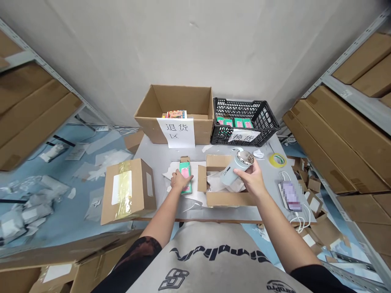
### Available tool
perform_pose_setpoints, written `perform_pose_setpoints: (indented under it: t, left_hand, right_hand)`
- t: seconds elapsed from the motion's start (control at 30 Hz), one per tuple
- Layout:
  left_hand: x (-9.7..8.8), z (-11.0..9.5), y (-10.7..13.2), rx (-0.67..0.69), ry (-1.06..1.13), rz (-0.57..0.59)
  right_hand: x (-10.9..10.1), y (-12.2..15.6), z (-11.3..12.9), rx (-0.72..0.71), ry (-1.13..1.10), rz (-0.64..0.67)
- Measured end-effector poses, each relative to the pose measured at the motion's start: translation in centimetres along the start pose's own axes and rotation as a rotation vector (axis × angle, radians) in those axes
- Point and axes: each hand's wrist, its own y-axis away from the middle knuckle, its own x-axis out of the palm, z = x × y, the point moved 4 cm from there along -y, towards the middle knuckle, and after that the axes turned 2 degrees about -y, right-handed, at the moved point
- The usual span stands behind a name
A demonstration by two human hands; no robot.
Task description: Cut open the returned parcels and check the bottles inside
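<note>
The right hand [249,180] wraps its fingers and thumb around a pale blue flask [236,169] with a metal top, holding it above an open cardboard carton [227,198] of white wrapping. The left hand [181,180], fingers slightly spread, presses on a teal-and-pink packet [185,174] on the grey table [159,156]. Farther off stand a black plastic crate [244,106] and a cardboard box [180,97].

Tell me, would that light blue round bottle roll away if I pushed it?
The pale blue cylindrical bottle would probably roll if laid down and pushed, since its body looks round. Its shiny metal top may feel slippery. It seems fairly light, because the right hand holds it up in its fingers, but I cannot be sure.
</note>
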Motion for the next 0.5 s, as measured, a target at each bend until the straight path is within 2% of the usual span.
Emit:
perform_pose_setpoints:
  t: [0.13,0.2,0.27,0.33,0.4,0.5]
  left_hand:
    - [0.6,0.1,0.0,-0.022,-0.026,0.047]
    - [-0.3,0.1,0.2,-0.002,-0.024,0.042]
    - [-2.0,-0.4,0.7,0.056,-0.007,-0.028]
    - [-4.6,-1.5,2.0,0.183,0.046,-0.172]
    - [-7.4,-3.3,4.1,0.377,0.131,-0.337]
    - [-10.5,-6.3,7.8,0.684,0.272,-0.453]
  right_hand:
    - [-0.2,0.5,0.2,0.005,0.044,0.011]
    - [-0.3,0.7,0.3,0.009,0.049,0.01]
    - [-0.4,0.8,0.3,0.014,0.048,0.012]
    - [-0.4,0.7,0.5,0.008,0.045,0.012]
    - [-0.4,0.5,1.1,-0.013,0.049,0.011]
    - [-1.0,0.3,3.1,-0.062,0.049,-0.024]
